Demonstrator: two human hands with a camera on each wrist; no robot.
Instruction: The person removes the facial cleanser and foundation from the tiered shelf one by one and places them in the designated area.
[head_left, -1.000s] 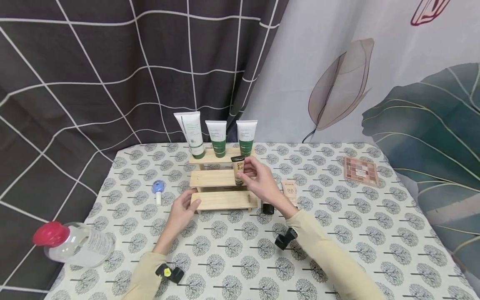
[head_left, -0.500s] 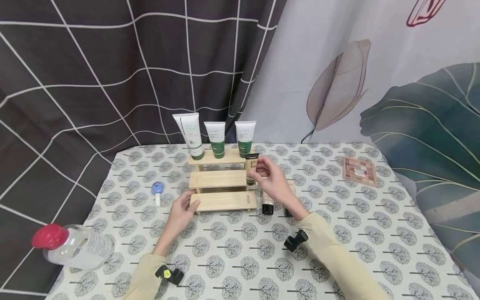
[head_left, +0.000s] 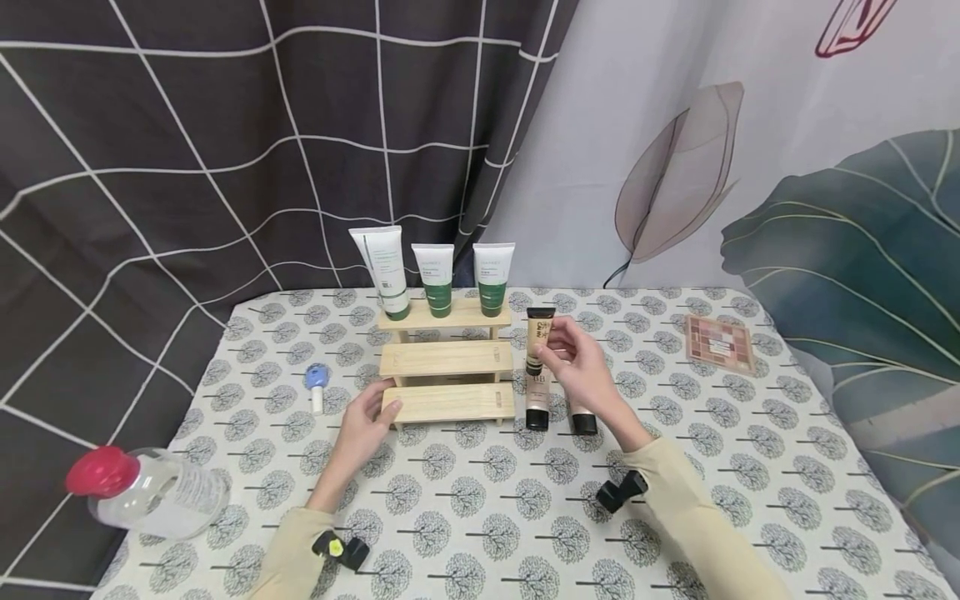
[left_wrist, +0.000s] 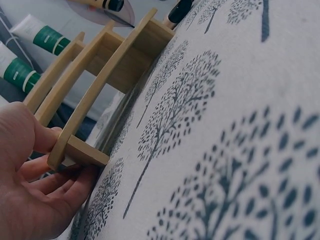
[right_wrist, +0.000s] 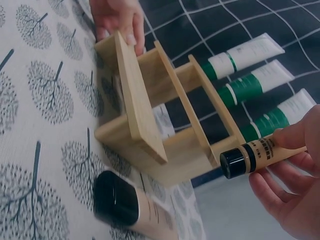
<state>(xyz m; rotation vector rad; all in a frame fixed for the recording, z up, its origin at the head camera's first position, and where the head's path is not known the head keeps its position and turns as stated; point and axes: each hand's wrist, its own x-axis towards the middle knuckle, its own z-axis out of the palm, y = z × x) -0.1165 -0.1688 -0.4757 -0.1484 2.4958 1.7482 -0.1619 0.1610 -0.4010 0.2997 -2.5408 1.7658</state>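
Observation:
A wooden three-step display rack (head_left: 446, 360) stands on the patterned cloth. My left hand (head_left: 362, 427) grips the left end of its lowest step; in the left wrist view the thumb lies on top, fingers beneath. My right hand (head_left: 583, 371) pinches a small tan tube (head_left: 538, 335) with black ends, held upright right of the rack. Along the top step stand a tall white tube (head_left: 386, 271) and two green-and-white tubes (head_left: 433, 279), (head_left: 492, 279). Below the held tube lies a beige BB cream tube (head_left: 537, 398), and beside it another black-capped tube (head_left: 582, 422), partly hidden by my right hand.
An eyeshadow palette (head_left: 720, 343) lies at the right. Left of the rack is a small blue-and-white item (head_left: 317, 385). A clear bottle (head_left: 161, 492) with a red top is at the front left. Curtains (head_left: 300, 150) hang behind the table.
My right hand has carried the small tan tube rightward, from in front of the middle step to beyond the rack's right side. My left hand stays on the rack.

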